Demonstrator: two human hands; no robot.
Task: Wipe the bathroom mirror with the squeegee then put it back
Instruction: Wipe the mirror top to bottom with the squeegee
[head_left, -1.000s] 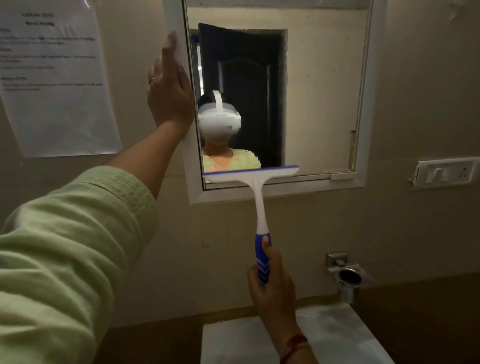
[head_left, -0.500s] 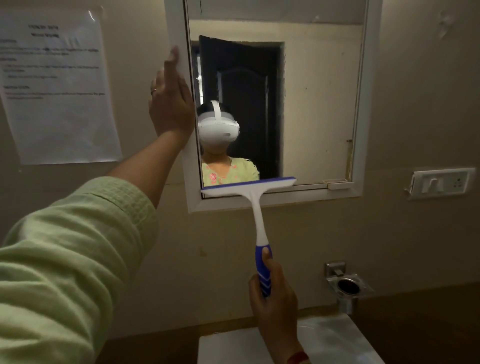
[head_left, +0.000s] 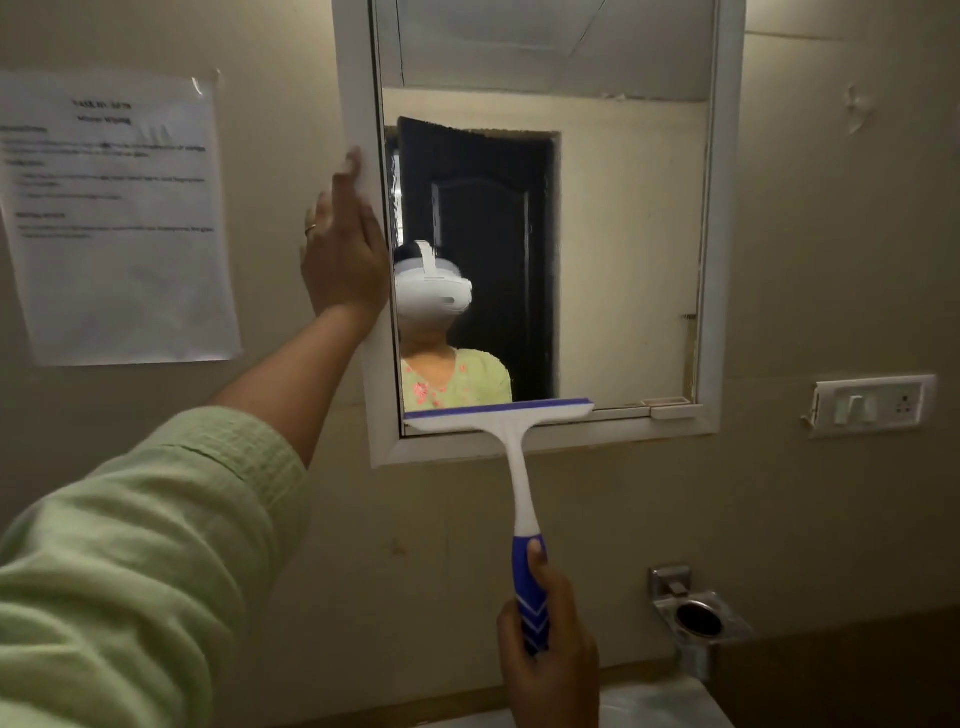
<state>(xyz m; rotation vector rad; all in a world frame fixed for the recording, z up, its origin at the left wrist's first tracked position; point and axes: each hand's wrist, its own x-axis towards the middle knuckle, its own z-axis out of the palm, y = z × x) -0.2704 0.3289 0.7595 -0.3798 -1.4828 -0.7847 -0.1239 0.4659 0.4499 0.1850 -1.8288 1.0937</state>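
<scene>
Presently the squeegee (head_left: 511, 457) is at the bottom edge of the bathroom mirror (head_left: 623, 234), toward its lower left corner. Its blue-edged blade lies almost level across the glass, a little higher at the right end, and its left end reaches the white frame (head_left: 724, 208). The blade covers roughly the left half of the glass width. The white neck goes down from the blade, over the bottom bar of the frame and the wall, to the blue handle.

The right grip (head_left: 550, 660) is closed around this blue handle, with the thumb laid along its front and pointing up. The left grip (head_left: 345, 260) is flat, fingers straight and together, and it presses on the left bar of the frame, about the middle of its height. A ring (head_left: 310, 229) is on one finger, and the arm has a light green sleeve (head_left: 130, 545).

In the glass one sees a person with a white headset (head_left: 434, 291) and a dark door behind. Left of the mirror a printed sheet of paper (head_left: 119, 223) hangs on the wall; its text is too blurred to read. Right of the mirror is a white switch plate (head_left: 872, 405), and below it a metal ring holder (head_left: 696, 618) fixed on the wall.
</scene>
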